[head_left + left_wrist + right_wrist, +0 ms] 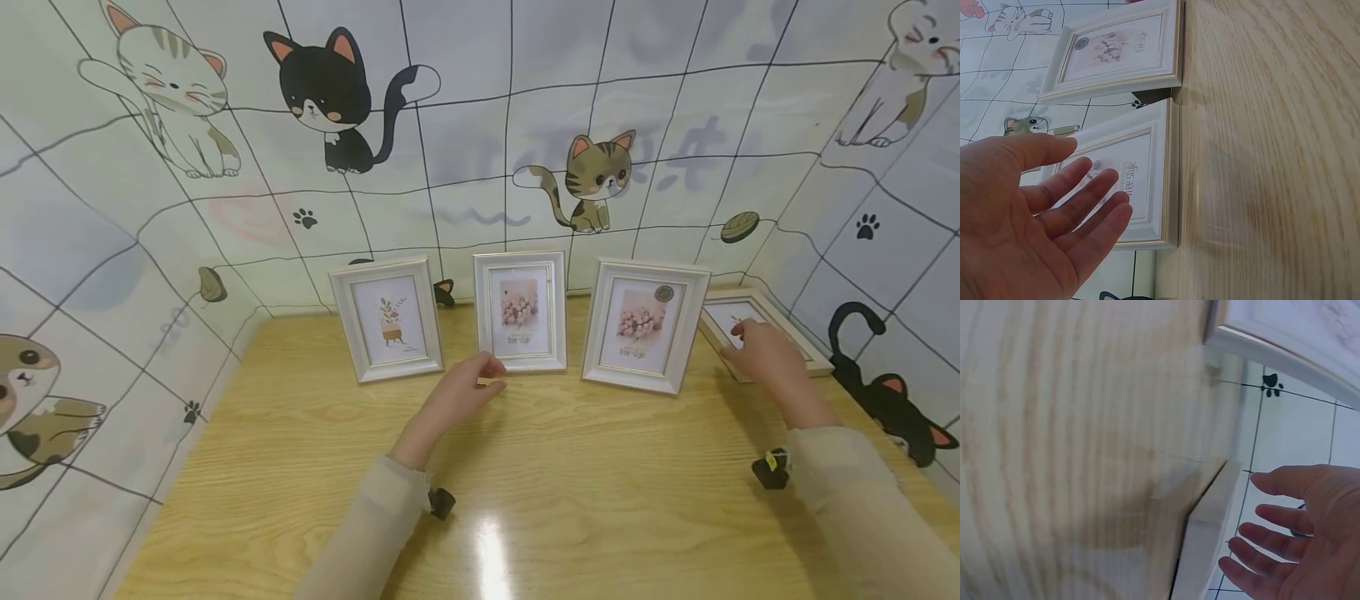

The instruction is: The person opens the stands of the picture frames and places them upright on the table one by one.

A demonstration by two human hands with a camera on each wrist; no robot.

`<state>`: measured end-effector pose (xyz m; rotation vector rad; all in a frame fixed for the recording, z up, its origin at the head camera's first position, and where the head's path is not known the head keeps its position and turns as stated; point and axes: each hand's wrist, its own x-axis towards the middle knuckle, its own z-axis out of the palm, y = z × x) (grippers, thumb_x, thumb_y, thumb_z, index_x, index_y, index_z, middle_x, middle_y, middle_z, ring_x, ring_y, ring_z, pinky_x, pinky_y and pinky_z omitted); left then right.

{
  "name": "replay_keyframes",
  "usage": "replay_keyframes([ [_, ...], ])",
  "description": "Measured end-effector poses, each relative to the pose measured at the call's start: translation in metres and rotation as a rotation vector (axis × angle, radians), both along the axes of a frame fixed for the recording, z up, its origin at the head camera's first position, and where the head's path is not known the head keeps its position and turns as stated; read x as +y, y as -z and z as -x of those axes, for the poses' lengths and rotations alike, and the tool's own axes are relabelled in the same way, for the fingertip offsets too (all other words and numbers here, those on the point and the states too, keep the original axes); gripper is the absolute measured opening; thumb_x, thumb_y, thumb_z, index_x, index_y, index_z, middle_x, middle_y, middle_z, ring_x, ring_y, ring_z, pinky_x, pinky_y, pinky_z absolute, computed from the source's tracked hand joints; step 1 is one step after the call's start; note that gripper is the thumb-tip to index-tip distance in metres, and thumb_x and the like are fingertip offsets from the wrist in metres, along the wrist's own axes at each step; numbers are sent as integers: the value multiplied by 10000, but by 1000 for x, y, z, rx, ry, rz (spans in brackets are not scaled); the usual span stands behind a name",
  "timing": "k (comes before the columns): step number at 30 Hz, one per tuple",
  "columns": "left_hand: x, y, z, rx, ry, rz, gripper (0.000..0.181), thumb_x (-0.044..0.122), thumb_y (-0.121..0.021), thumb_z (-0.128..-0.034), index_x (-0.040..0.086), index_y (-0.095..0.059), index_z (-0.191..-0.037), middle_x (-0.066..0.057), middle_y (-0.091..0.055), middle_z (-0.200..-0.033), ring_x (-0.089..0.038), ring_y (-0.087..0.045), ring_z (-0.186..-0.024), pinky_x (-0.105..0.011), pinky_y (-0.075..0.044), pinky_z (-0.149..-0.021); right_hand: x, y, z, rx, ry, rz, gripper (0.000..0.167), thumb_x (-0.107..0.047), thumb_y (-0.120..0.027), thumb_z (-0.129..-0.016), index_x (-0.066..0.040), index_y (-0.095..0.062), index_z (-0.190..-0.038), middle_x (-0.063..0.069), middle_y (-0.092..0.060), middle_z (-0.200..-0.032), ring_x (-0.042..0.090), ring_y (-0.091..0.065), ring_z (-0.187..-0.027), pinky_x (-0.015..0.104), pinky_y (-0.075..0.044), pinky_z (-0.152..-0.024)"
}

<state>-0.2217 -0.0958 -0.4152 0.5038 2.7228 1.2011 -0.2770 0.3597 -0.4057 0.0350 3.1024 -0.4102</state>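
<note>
Three white picture frames stand upright along the back of the table: the left frame (388, 320) with a potted-plant print, the middle frame (520, 312) and the right frame (646, 326) with pink flower prints. A fourth picture frame (806, 346) lies flat at the far right, its print partly hidden by my right hand (772, 358). That hand hovers over the flat frame with loosely bent fingers, apart from it in the right wrist view. My left hand (459, 400) is in front of the middle frame, holding nothing; its fingers are relaxed in the left wrist view.
The wooden table (585, 492) meets walls covered with a cat-patterned sheet (465, 125) at the back and both sides. The right standing frame is close beside the flat one. A small black device (771, 469) sits at the right wrist.
</note>
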Motion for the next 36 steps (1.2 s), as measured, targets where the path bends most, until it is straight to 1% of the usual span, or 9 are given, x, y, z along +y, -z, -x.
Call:
replay_keyframes([
  [8,-1,0,-2,-14,-8,1,230,187,-607,-993,60,-617,-1184,-108,-668,-1227,-286,-599,-1243,-403,-531,-1028,9,15,4,-24,20,-42,521,-213,-618,-927,210,-510,-1211,426,-554,-1142,555,-567,-1002,618,-498,-780],
  [11,-2,1,-2,-17,-9,0,227,180,-605,-993,60,-616,-1185,-112,-667,-1229,-288,-598,-1242,-408,-529,-1030,11,19,5,-21,0,-50,462,-208,-630,-916,208,-558,-1104,386,-603,-983,469,-595,-821,555,-507,-665],
  [13,-2,2,-2,-16,-9,3,229,183,-604,-994,59,-614,-1186,-117,-665,-1233,-287,-598,-1243,-407,-528,-1032,12,21,7,-18,-11,-53,396,-203,-631,-911,181,-588,-995,325,-610,-857,384,-563,-707,492,-484,-580],
  [16,-3,3,-1,-14,-10,7,231,193,-605,-994,66,-612,-1187,-117,-665,-1234,-285,-600,-1243,-404,-528,-1032,13,26,9,-1,-12,-74,331,-197,-635,-906,128,-600,-855,256,-587,-755,322,-513,-634,448,-448,-515],
  [21,-4,3,-2,-10,-18,19,231,209,-606,-995,85,-613,-1190,-107,-666,-1238,-281,-602,-1242,-398,-529,-1031,12,31,13,35,7,-111,328,-185,-633,-901,103,-581,-753,280,-577,-738,339,-532,-612,465,-455,-491],
  [24,-4,3,-2,-13,-23,15,234,200,-608,-993,78,-614,-1193,-117,-665,-1243,-285,-601,-1243,-405,-528,-1032,10,29,16,20,13,-104,295,-159,-604,-877,54,-545,-681,267,-570,-714,334,-520,-605,453,-451,-482],
  [27,-4,3,-2,-20,-26,8,241,188,-606,-992,64,-612,-1199,-133,-661,-1250,-297,-596,-1246,-418,-526,-1033,9,29,17,-9,23,-90,272,-163,-616,-838,39,-546,-670,246,-569,-701,320,-502,-609,436,-447,-482],
  [30,-5,2,-3,-23,-26,5,247,194,-603,-994,64,-611,-1204,-132,-659,-1251,-300,-592,-1250,-421,-526,-1033,10,29,18,-31,47,-67,302,-200,-658,-819,66,-578,-703,229,-577,-698,304,-496,-610,416,-442,-477],
  [36,-6,3,-5,-31,-34,12,241,205,-600,-995,87,-611,-1205,-115,-657,-1257,-294,-591,-1253,-423,-526,-1033,16,29,18,-3,59,-10,310,-218,-645,-832,34,-549,-678,195,-553,-676,297,-494,-603,376,-410,-456],
])
